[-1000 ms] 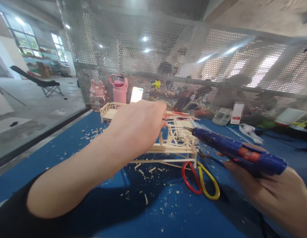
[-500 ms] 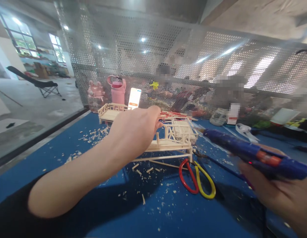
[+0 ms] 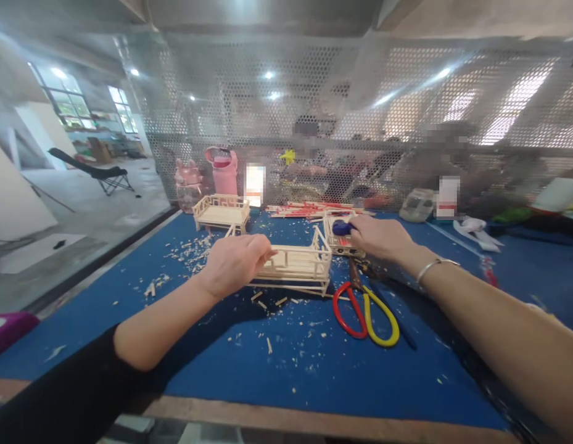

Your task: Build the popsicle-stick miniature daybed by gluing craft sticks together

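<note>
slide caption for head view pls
Left hand at a wooden-stick frame, right hand holding a blue tool, scissors nearby.

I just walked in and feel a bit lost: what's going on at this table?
A person has both hands over a blue table. The left hand has its fingers at a frame of pale sticks; whether they grip it is unclear. The right hand holds a mostly hidden blue tool above another stick piece. Scissors lie nearer the person; a railed stick model stands farther back.
</note>
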### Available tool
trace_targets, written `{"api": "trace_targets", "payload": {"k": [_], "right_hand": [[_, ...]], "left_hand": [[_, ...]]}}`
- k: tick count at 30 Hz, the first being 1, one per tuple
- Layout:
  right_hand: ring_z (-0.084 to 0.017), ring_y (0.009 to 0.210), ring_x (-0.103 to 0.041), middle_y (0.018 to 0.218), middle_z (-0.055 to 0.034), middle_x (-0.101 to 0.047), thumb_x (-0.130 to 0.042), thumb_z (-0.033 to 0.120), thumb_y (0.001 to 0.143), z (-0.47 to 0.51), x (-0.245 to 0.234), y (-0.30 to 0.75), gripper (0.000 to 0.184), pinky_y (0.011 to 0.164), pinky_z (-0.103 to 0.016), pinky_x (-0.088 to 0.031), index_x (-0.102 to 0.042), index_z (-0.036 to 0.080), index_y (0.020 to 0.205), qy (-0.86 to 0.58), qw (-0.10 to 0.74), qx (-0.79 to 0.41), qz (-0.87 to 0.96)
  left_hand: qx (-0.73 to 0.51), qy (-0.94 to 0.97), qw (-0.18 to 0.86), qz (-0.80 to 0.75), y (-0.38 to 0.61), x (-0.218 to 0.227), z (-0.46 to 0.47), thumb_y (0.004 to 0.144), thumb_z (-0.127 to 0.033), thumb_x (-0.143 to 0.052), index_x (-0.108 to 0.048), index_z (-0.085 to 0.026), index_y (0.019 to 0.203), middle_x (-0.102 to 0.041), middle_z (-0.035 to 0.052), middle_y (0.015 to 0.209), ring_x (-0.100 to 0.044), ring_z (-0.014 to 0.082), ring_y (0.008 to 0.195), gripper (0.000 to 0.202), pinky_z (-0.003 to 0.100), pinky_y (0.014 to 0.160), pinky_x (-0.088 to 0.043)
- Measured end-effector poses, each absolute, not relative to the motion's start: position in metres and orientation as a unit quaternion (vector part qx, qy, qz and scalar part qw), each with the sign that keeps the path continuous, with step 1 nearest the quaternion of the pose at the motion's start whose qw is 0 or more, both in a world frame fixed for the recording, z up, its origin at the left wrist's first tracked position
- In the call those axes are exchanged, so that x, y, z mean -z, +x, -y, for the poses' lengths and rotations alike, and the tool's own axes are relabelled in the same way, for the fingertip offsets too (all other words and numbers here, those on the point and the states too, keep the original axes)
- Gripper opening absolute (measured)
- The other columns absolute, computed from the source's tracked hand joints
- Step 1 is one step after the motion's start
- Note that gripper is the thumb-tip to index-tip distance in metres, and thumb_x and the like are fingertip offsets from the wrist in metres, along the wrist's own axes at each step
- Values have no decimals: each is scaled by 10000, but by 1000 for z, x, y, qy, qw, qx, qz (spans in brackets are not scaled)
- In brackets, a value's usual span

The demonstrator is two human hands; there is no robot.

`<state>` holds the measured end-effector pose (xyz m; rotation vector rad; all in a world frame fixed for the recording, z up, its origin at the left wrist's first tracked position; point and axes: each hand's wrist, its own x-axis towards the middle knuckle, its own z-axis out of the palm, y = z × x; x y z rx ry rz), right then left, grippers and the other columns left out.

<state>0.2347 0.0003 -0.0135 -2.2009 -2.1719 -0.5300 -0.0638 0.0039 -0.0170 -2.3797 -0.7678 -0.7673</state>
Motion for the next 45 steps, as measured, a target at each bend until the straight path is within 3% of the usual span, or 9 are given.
{"api": "trace_targets", "payload": {"k": [10, 14, 21, 25, 32, 37, 39, 41, 45], "right_hand": [[-288, 961, -597, 1083, -153, -645, -276, 311, 886, -9, 18, 227, 402, 723, -387, -437, -603, 168, 1068, -731, -3, 159, 664], [-332, 1097, -502, 1261, -171, -541, -328, 388, 876, 4, 18, 220, 468, 814, -449, -414, -501, 146, 1238, -713, 142, 213, 653], [-176, 682, -593, 758, -49, -673, -447, 398, 829, 73, 3, 173, 312, 613, -284, -446, -678, 190, 855, -608, 429, 31, 668], [-140, 561, -572, 647, -3, -671, -555, 397, 756, 109, 17, 150, 232, 523, -254, -433, -704, 219, 756, -566, 436, -112, 690], [-155, 637, -609, 682, -13, -679, -617, 416, 682, 116, 46, 135, 216, 613, -277, -493, -693, 214, 701, -548, 490, -266, 624], [-113, 539, -554, 646, -1, -627, -578, 505, 715, 117, 46, 137, 306, 503, -239, -462, -575, 201, 750, -546, 523, -325, 568], [-101, 494, -541, 628, 4, -622, -576, 529, 715, 119, 47, 138, 333, 457, -225, -451, -515, 204, 754, -531, 538, -370, 540], [-92, 482, -538, 601, 15, -610, -615, 521, 688, 121, 49, 140, 344, 458, -218, -457, -496, 202, 743, -520, 557, -387, 519], [-95, 513, -561, 591, 17, -612, -688, 483, 621, 122, 53, 137, 355, 499, -222, -483, -526, 192, 744, -525, 576, -400, 482]], "left_hand": [[342, -875, 182, 292, -59, 25, 13, 871, -223, -325, -604, -155, 775, -669, 77, 779, -582, 178, 776, 303, 305, 707, -453], [414, -864, 82, 276, -55, 27, 29, 859, -265, -412, -638, -164, 838, -674, 82, 873, -570, 185, 848, 249, 351, 815, -446], [401, -641, -510, 411, -21, 41, 80, 794, -420, -548, -687, -151, 889, -565, -7, 601, -386, 59, 442, 318, 201, 414, -318], [383, -578, -606, 390, -12, 47, 87, 740, -396, -613, -696, -159, 891, -580, -11, 623, -358, 34, 411, 293, 178, 369, -242], [328, -684, -525, 385, -13, 55, 86, 773, -338, -563, -711, -179, 776, -641, 1, 641, -442, 71, 452, 217, 195, 427, -346], [386, -814, -230, 368, -31, 32, 73, 767, -341, -579, -661, -162, 872, -624, 1, 612, -508, 112, 541, 224, 230, 531, -410], [428, -829, -99, 346, -39, 14, 59, 781, -270, -528, -612, -146, 985, -662, 49, 812, -568, 136, 701, 254, 243, 614, -436], [375, -869, -43, 320, -44, -1, 44, 729, -198, -531, -538, -136, 1131, -645, 92, 1016, -579, 171, 882, 407, 259, 693, -445], [155, -925, -45, 343, -41, -12, 24, 702, -194, -526, -452, -145, 1263, -666, 92, 999, -607, 195, 832, 568, 292, 700, -443]]}}
